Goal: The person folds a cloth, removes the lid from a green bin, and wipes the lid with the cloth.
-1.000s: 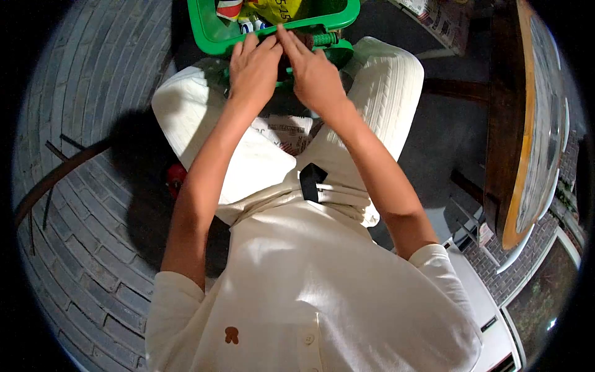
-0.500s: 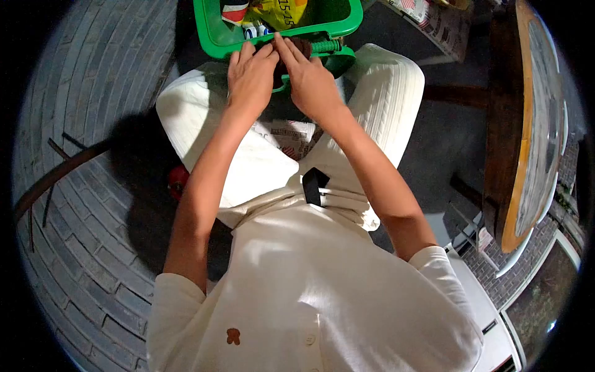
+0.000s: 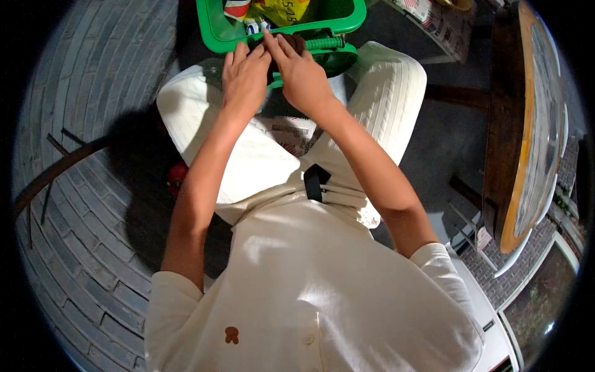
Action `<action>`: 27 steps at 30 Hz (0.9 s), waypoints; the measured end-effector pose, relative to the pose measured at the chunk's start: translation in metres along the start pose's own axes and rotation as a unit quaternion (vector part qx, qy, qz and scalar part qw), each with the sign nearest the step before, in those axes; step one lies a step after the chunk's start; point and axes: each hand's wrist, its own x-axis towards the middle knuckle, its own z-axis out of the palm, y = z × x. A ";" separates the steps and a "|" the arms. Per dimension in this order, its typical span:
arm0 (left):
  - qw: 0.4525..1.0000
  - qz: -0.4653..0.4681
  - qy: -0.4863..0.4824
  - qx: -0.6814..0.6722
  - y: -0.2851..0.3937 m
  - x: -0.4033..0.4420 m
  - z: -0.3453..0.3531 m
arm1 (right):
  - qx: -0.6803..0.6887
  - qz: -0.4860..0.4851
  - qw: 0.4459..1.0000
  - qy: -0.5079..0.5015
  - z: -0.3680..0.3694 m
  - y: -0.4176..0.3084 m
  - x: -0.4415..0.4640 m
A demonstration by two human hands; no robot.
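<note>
Side by side, my left hand [image 3: 243, 80] and my right hand [image 3: 304, 80] reach to the near side of a green plastic bin [image 3: 217, 44]. Both sets of fingers are stretched forward and rest on a dark brown mass [image 3: 292, 43], mostly hidden beneath them. My right index fingertip is close to the left fingers. A ribbed green grip [image 3: 325, 43] extends to the right of the brown mass. Beneath it shows a curved green plastic part [image 3: 343, 57], partly covered by my right hand. Inside the bin lie a yellow printed packet [image 3: 282, 11] and a red and white packet [image 3: 236, 9].
Printed paper [image 3: 291, 130] lies between my legs. A red object [image 3: 178, 175] sits beside my left thigh. To the right stands a wooden table [image 3: 513, 124], with a newspaper-covered surface [image 3: 427, 22] farther ahead. A curved dark metal bar [image 3: 59, 170] is at the left, over bricks.
Both hands have shifted slightly left across the brown mass, with the fingers still stretched out. The bin appears slightly farther right in view.
</note>
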 end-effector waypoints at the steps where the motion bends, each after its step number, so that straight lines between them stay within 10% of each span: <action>1: 1.000 0.006 0.018 -0.006 0.001 -0.007 -0.002 | 0.005 0.001 1.000 -0.021 -0.007 -0.004 -0.006; 27: 0.998 0.008 0.039 -0.052 0.014 -0.004 -0.006 | -0.077 -0.006 0.996 -0.050 -0.019 0.006 -0.035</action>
